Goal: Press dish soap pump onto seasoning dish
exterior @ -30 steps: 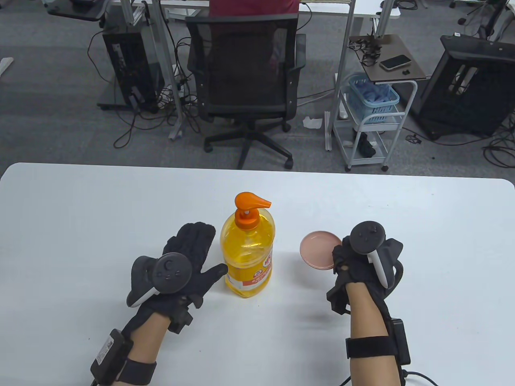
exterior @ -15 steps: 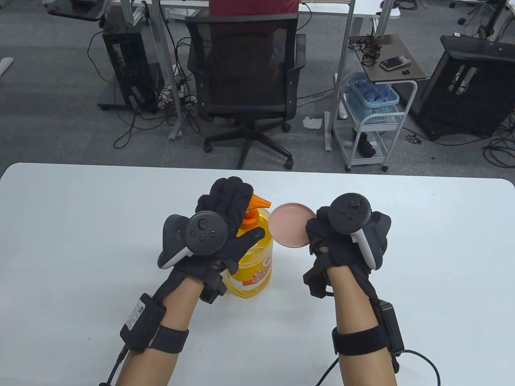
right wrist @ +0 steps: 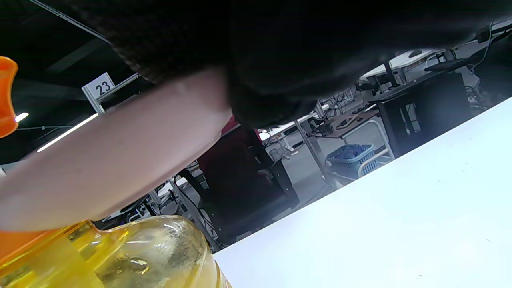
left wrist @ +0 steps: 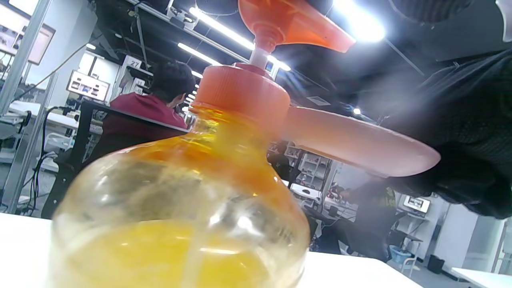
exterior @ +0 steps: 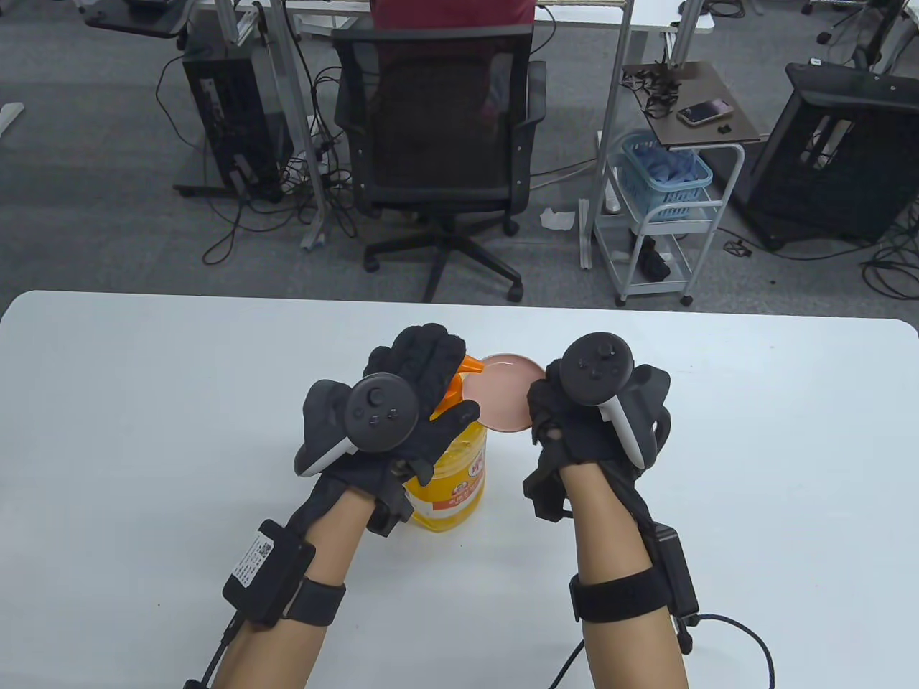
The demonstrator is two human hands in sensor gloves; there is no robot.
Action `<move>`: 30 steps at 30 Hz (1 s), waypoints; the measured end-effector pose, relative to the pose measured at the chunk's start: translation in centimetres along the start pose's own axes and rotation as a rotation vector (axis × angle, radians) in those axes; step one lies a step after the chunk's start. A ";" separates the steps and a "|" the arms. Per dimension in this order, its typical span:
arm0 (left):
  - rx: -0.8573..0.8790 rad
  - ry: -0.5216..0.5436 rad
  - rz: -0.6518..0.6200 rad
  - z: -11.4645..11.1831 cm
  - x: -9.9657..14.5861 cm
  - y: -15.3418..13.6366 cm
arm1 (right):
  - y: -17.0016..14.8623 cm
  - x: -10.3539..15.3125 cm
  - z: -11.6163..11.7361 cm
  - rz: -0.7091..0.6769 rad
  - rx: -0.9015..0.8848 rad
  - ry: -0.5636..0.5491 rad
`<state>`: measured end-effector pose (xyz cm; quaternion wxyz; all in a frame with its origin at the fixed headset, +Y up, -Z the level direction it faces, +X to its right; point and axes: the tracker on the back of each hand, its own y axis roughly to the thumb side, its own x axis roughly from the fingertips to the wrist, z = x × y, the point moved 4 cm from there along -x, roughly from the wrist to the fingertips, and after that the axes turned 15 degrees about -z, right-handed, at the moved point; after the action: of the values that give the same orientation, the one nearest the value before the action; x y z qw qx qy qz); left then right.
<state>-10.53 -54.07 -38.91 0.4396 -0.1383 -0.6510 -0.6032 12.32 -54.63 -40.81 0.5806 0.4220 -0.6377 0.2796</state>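
A yellow dish soap bottle (exterior: 452, 481) with an orange pump head (exterior: 470, 364) stands mid-table. My left hand (exterior: 420, 366) rests on top of the pump head, fingers laid over it. My right hand (exterior: 553, 413) grips the pink seasoning dish (exterior: 502, 391) by its right rim and holds it in the air just under the pump spout. In the left wrist view the pump head (left wrist: 292, 24) sits above the orange cap (left wrist: 240, 96), with the dish (left wrist: 360, 144) beneath the spout. In the right wrist view the dish's underside (right wrist: 112, 160) fills the left above the bottle (right wrist: 132, 256).
The white table (exterior: 754, 445) carries only the bottle. Beyond its far edge stand an office chair (exterior: 438, 143), a white cart with a blue basket (exterior: 664, 172) and computer racks.
My left hand rose from beside the bottle onto the pump head. My right hand lifted the dish off the table and carried it left, up under the spout.
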 end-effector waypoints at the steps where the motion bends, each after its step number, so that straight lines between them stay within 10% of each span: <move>1: 0.013 0.007 0.002 0.0 0.0 -0.1 | 0.0 0.0 0.0 -0.001 0.000 0.001; 21: 0.104 0.103 0.027 -0.5 0.5 -0.9 | 0.5 0.0 -0.2 -0.007 0.006 -0.002; 30: 0.069 -0.016 0.020 -0.5 0.2 -0.6 | 0.8 0.3 -1.2 0.000 -0.051 -0.002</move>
<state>-10.91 -54.73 -39.19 0.4447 -0.1344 -0.6736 -0.5748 12.31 -53.27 -40.22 0.5903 0.4072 -0.6455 0.2628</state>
